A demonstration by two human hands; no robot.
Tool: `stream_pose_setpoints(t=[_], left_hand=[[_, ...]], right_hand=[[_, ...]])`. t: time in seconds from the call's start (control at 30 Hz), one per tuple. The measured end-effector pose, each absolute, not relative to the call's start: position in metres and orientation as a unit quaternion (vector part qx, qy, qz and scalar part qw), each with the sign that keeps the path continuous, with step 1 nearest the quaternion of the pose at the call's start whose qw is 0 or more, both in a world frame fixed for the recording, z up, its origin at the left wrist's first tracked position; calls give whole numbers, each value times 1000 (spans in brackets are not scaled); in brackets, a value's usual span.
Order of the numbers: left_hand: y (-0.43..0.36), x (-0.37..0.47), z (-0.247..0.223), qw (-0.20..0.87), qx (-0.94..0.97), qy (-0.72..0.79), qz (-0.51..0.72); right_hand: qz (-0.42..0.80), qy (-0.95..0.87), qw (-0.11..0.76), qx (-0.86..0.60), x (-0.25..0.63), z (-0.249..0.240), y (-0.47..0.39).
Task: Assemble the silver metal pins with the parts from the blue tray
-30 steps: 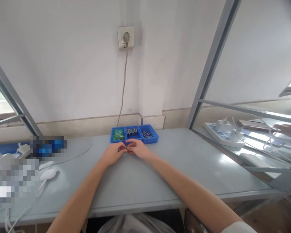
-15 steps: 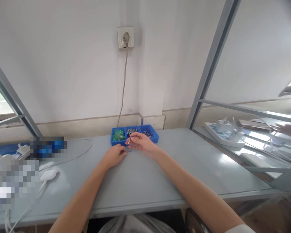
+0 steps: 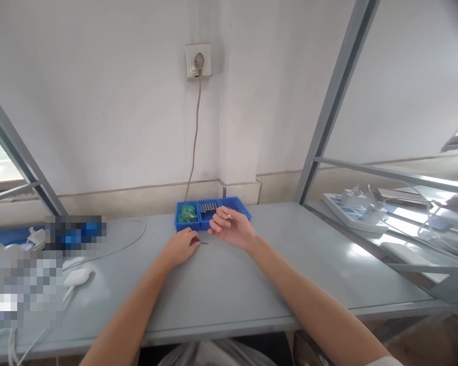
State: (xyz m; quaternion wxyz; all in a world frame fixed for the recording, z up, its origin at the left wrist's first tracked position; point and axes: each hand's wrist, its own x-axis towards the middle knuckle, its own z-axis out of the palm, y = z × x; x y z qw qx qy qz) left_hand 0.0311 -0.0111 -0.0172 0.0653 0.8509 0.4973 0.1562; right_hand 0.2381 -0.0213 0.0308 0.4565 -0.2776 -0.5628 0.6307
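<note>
The smooth grey tabletop (image 3: 267, 290) spreads below and around both sets of fingers, its front edge nearer the body than they are. Well to the left of the left fingers and a little nearer the body lies a white, rounded plastic adapter (image 3: 78, 277) with a white cord. The left hand (image 3: 180, 247) is low at the tabletop, its fingers and thumb together, pinched on a thin, dark, straight rod (image 3: 203, 243) that juts out rightward from their tips. Just right of those tips, and raised a little, is the right hand (image 3: 234, 230), its fingers curled towards the palm. A small pale piece (image 3: 229, 217) shows at its thumb side; I cannot tell whether the fingers are clamped on it.

Just beyond both sets of fingers sits a blue plastic tray (image 3: 176, 223) in three compartments. Its left one, beyond the left fingers, holds crumpled green packets (image 3: 188, 213); the middle one holds rows of dark cylinders with shiny tops (image 3: 208, 208); the right one is partly hidden by the right hand. Farther beyond the fingers, a thin grey cable (image 3: 194, 142) runs up the wall to a square white socket (image 3: 198, 61).
</note>
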Motion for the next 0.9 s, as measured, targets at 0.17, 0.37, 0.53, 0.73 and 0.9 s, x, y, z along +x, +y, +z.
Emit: stream_pose_setpoints(t=[0.17, 0.37, 0.53, 0.73, 0.9], left_hand=[[-11, 30, -20, 70, 852, 493, 161], [-11, 30, -17, 80, 846, 506, 149], [-9, 31, -20, 74, 847, 503, 154], [-8, 34, -22, 73, 841, 488, 224], [-9, 37, -17, 67, 835, 459, 295]], right_hand=[[628, -577, 446, -270, 260, 42, -15], [520, -571, 496, -397, 301, 40, 8], [273, -573, 444, -633, 308, 26, 22], [165, -713, 354, -582, 280, 21, 10], [247, -780, 282, -501, 252, 13, -1]])
